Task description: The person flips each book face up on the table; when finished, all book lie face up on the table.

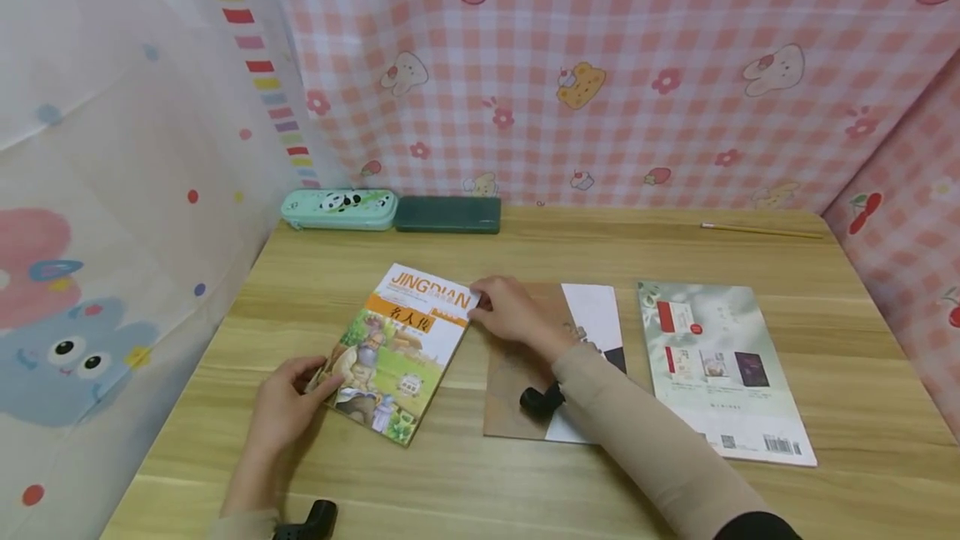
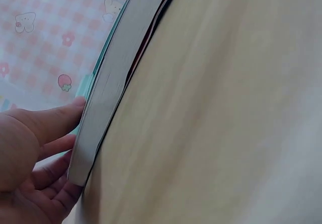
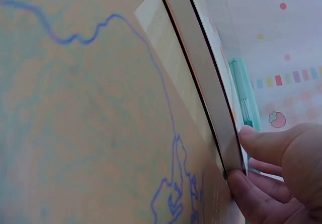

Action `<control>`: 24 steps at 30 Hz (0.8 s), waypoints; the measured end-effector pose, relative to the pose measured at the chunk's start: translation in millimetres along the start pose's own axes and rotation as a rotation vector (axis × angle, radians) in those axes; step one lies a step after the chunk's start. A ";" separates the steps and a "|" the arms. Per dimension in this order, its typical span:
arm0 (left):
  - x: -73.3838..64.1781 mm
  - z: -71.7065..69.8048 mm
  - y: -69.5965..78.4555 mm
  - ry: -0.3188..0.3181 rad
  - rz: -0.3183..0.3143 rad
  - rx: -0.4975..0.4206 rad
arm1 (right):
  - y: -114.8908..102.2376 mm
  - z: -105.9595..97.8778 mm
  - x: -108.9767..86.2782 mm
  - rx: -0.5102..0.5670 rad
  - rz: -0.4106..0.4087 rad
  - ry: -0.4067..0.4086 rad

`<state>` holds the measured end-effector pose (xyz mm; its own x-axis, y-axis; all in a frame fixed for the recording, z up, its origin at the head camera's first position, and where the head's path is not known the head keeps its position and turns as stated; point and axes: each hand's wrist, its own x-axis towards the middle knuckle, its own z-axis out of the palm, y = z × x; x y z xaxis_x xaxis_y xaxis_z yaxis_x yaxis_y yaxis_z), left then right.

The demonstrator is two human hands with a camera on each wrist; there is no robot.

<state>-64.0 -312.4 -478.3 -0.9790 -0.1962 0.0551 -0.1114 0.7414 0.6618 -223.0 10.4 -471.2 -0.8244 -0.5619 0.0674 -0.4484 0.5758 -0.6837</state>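
Note:
A paperback book [image 1: 408, 348] with an orange band and an illustrated cover lies tilted between both hands, left of the table's middle. My left hand [image 1: 288, 402] grips its left edge. In the left wrist view, that thumb lies at the cover side and the fingers reach round the pale page block [image 2: 108, 83]. At the upper right corner, my right hand [image 1: 513, 311] pinches the book. The right wrist view has the thumb on the cover side and a fingertip at the lower edge of the pages [image 3: 204, 58].
Under my right forearm lies a brown and white book [image 1: 517, 390]. Right of it is a pale green book [image 1: 727, 390]. A mint panda pencil case [image 1: 341, 211] and a dark green case [image 1: 447, 215] stand at the back left, a pencil [image 1: 761, 231] at the back right.

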 end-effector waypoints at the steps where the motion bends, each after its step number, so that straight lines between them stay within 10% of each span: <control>1: -1.5 0.6 0.2 -0.003 -0.014 -0.015 | 0.0 0.7 1.3 0.007 0.000 0.005; 24: -28.7 12.3 7.3 0.030 -0.095 -0.225 | 8.2 13.8 18.2 0.177 0.079 0.051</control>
<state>-38.9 -293.5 -484.2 -0.9601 -0.2794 0.0048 -0.1583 0.5578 0.8148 -236.9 -3.2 -485.6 -0.8730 -0.4858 0.0420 -0.3175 0.5009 -0.8051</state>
